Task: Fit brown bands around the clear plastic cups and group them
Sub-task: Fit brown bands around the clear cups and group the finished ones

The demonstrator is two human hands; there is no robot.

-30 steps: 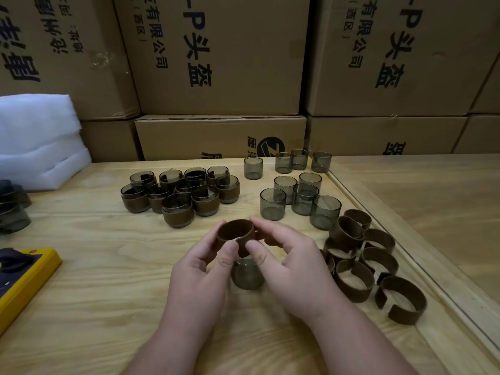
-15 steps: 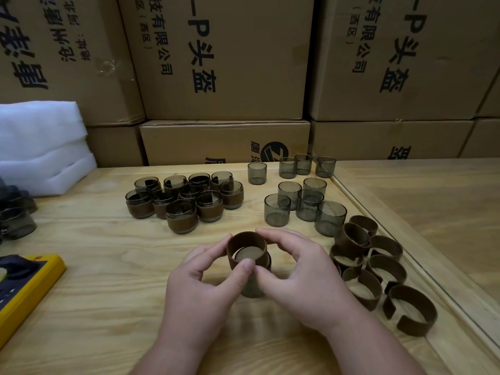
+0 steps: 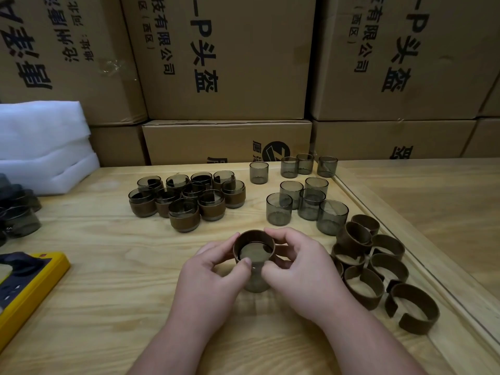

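Both hands (image 3: 257, 274) close together, fingers (image 3: 244, 266) curled

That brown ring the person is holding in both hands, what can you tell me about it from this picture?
The brown band is a short, matte brown hoop, open at top and bottom. It sits round the upper part of a smoky clear cup, whose lower part still shows bare beneath it; the cup stands upright on the wooden table. The left hand and right hand pinch the band from opposite sides, thumbs at its near edge. Whether it has a split like the loose bands nearby cannot be seen.

Wood table (image 3: 108, 266): banded cups (image 3: 186, 197), bare cups (image 3: 305, 190), loose bands (image 3: 378, 269).
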